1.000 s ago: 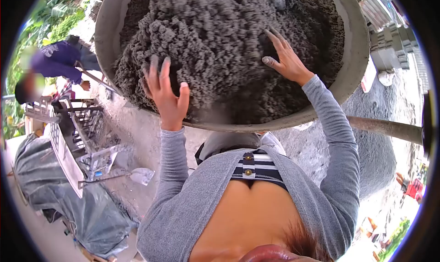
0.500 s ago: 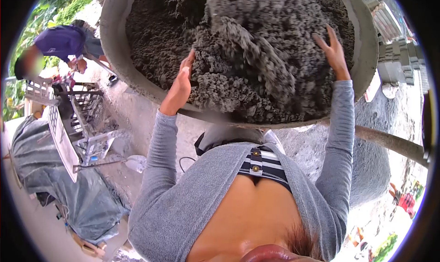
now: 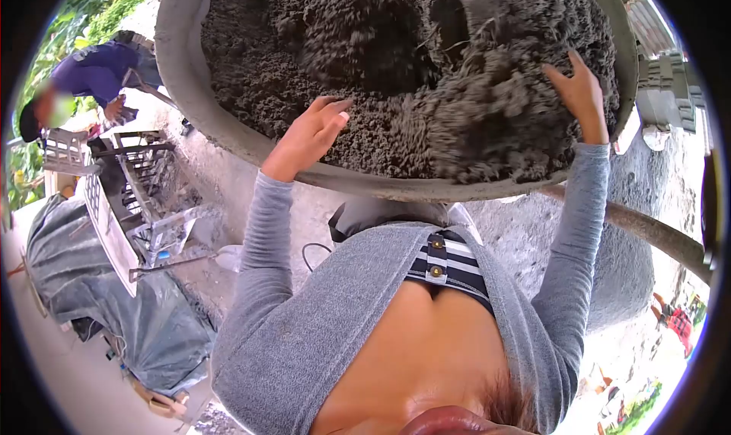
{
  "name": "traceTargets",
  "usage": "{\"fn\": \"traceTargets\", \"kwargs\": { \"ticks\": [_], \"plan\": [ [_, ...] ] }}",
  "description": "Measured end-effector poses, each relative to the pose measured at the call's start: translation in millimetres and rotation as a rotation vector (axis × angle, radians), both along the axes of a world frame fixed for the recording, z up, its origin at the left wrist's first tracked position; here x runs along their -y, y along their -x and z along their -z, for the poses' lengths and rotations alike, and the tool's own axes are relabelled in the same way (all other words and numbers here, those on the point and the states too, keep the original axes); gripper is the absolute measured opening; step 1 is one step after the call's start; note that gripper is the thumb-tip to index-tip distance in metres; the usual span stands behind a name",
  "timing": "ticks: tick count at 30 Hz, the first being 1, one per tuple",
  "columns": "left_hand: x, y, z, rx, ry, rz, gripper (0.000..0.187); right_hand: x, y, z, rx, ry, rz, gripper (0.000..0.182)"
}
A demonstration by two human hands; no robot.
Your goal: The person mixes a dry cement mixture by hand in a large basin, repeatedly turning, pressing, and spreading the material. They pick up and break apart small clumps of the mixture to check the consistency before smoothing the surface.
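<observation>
A large round basin [image 3: 177, 69] with a grey, caked rim holds a dark, crumbly mix like damp mortar [image 3: 251, 77]. Its surface is blurred by motion, and a dark hollow lies near the middle. My left hand [image 3: 311, 136] is over the near left part of the mix, fingers forward and slightly bent, holding nothing visible. At the right side, my right hand [image 3: 580, 96] has its thumb and fingers apart against a heap of the mix; some fingertips are hidden in it.
At the left, a person in a purple shirt [image 3: 95, 68] bends over with a handled tool. Below are a metal frame [image 3: 148, 206], a shovel [image 3: 171, 263] and a grey tarp [image 3: 99, 283]. Stacked grey blocks [image 3: 670, 92] and a long pole [image 3: 655, 233] are at the right.
The mix has shifted, and a dark hollow now shows where loose clods were tumbling. My left hand has turned and its fingers bent inward; my right hand has moved slightly right and down.
</observation>
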State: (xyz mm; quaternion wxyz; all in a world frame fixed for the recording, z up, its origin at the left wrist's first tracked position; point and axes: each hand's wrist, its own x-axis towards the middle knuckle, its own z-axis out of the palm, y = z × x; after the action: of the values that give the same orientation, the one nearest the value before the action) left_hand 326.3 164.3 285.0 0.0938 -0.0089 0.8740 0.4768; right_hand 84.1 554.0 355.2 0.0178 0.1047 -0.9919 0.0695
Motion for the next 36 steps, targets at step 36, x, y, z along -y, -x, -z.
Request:
{"fn": "traceTargets", "kwargs": {
  "ticks": [36],
  "plan": [
    [13.2, -5.7, 27.3, 0.056, 0.328, 0.086, 0.038, 116.5, -28.7, -47.6, 0.214, 0.903, -0.474, 0.018]
  ]
}}
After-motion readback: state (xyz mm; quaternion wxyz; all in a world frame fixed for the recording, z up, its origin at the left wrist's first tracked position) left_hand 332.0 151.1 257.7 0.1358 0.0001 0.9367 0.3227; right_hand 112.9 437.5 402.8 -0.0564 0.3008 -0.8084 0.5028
